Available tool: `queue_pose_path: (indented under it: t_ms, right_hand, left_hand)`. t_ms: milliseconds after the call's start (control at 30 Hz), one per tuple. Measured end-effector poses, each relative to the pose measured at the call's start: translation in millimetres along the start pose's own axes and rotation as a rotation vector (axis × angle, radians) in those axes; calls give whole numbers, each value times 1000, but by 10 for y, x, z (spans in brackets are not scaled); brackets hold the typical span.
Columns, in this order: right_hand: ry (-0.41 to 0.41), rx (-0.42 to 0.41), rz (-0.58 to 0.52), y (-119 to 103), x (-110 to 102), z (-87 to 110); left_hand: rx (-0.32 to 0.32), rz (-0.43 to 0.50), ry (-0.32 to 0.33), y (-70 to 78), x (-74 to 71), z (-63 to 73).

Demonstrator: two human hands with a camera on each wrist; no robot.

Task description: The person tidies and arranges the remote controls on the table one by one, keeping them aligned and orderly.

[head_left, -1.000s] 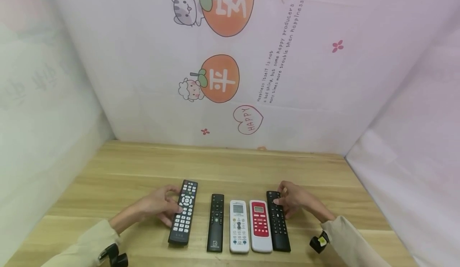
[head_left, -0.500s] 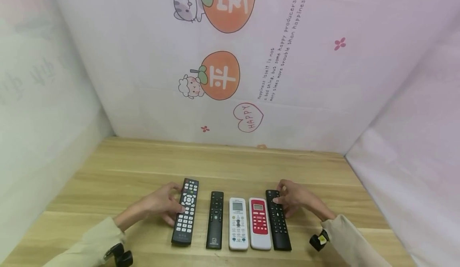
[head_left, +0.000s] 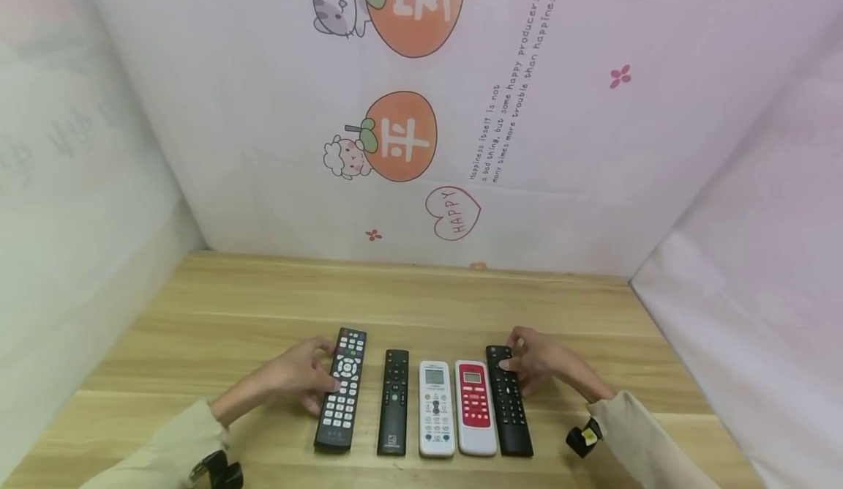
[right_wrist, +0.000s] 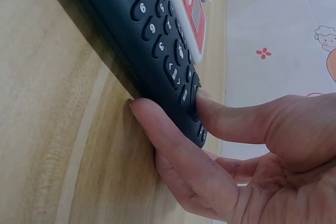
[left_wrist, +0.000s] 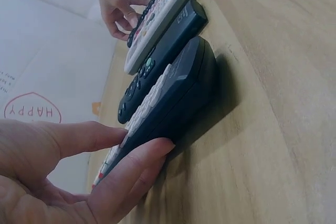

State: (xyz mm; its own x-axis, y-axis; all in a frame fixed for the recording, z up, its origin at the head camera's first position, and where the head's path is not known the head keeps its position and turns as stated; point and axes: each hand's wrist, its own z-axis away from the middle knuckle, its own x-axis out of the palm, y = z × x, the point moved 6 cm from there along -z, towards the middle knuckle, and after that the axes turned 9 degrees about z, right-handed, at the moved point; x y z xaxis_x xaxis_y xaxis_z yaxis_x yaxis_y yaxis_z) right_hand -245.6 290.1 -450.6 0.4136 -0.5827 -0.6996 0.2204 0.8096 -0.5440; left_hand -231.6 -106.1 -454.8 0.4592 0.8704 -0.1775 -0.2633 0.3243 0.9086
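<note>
My left hand (head_left: 304, 373) pinches a black remote control with white buttons (head_left: 340, 390), thumb on its button face and fingers along its left side. In the left wrist view, this remote (left_wrist: 181, 90) casts a shadow on the wood beside it. My right hand (head_left: 536, 361) holds a slimmer black remote control (head_left: 509, 405) near its far end. Its thumb lies on the buttons and its fingers reach the outer edge, as the right wrist view shows. Between the two hands lie a black remote (head_left: 394, 405), a white remote (head_left: 436, 412) and a red-and-white remote (head_left: 475, 408), roughly side by side.
A wooden table (head_left: 263, 291) carries everything. White printed cloth (head_left: 560, 203) stands behind the table, with more cloth at the left and right sides. Each wrist wears a small black camera, such as the right one (head_left: 584, 438).
My left hand and its remote have shifted slightly right, a little nearer the other remotes. The right hand stays on its remote. The head view has tilted slightly.
</note>
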Motion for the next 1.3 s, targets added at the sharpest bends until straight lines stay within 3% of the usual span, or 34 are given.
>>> queue_pose_path:
  t_ms: [400, 767, 1067, 1300]
  right_hand:
    - [-8, -10, -10, -3, -23, 5]
    - [-17, -24, -22, 3, -16, 28]
    - [-35, -63, -29, -29, -36, 59]
    - [-50, -74, -40, -22, -41, 63]
  left_hand:
    - [9, 20, -16, -18, 72, 6]
    - [-14, -26, 29, -17, 99, 41]
    - [32, -15, 21, 18, 118, 85]
    - [27, -46, 34, 30, 108, 101]
